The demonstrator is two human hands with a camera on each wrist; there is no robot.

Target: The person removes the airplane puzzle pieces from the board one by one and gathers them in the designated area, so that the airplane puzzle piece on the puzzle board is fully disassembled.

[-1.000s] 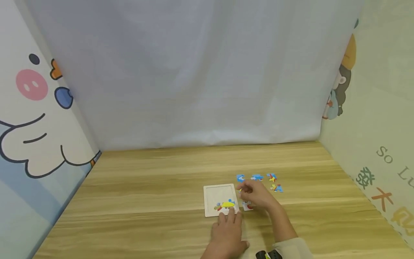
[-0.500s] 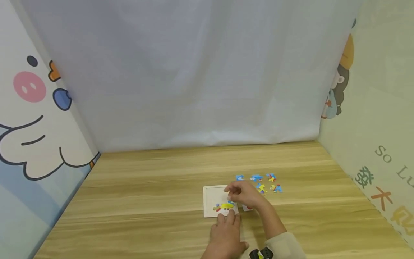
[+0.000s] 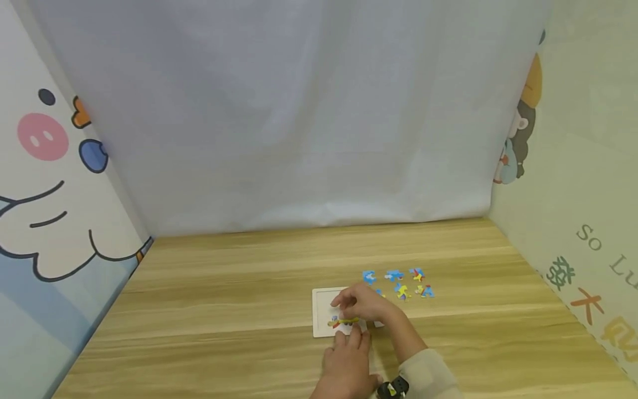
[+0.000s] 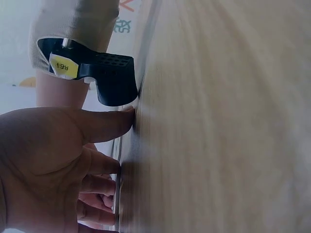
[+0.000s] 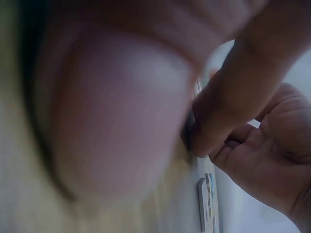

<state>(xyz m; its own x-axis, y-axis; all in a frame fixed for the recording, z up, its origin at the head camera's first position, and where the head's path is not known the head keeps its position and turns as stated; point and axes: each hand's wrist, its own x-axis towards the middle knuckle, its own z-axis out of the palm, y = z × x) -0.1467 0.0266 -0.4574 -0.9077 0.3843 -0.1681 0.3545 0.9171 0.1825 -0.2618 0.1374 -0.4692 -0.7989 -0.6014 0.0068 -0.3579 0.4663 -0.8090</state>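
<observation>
A light wooden puzzle tray [image 3: 315, 316] lies on the table, with colourful jigsaw pieces [image 3: 333, 322] along its near side. At the tray's near edge rests my left hand [image 3: 347, 360], fingers stretched forward and thumb out to the side. My right hand [image 3: 366, 302] is over the tray, its fingers bent downward and covering part of it. In the right wrist view, a finger [image 5: 214, 124] reaches down to the surface beyond a large blurred thumb [image 5: 119, 116]. Whether anything lies between the right fingertips is hidden.
Several loose jigsaw pieces [image 3: 402, 291] lie on the wood-grain table [image 3: 224, 299], right of the tray. Another white piece [image 3: 379, 324] is partly hidden by my right forearm. A black wrist camera [image 3: 392, 388] is on the right wrist. A pale curtain [image 3: 299, 138] hangs behind the table.
My right hand has moved left from beside the loose pieces to over the tray, uncovering a piece in the second row. My left hand has stayed at the near edge.
</observation>
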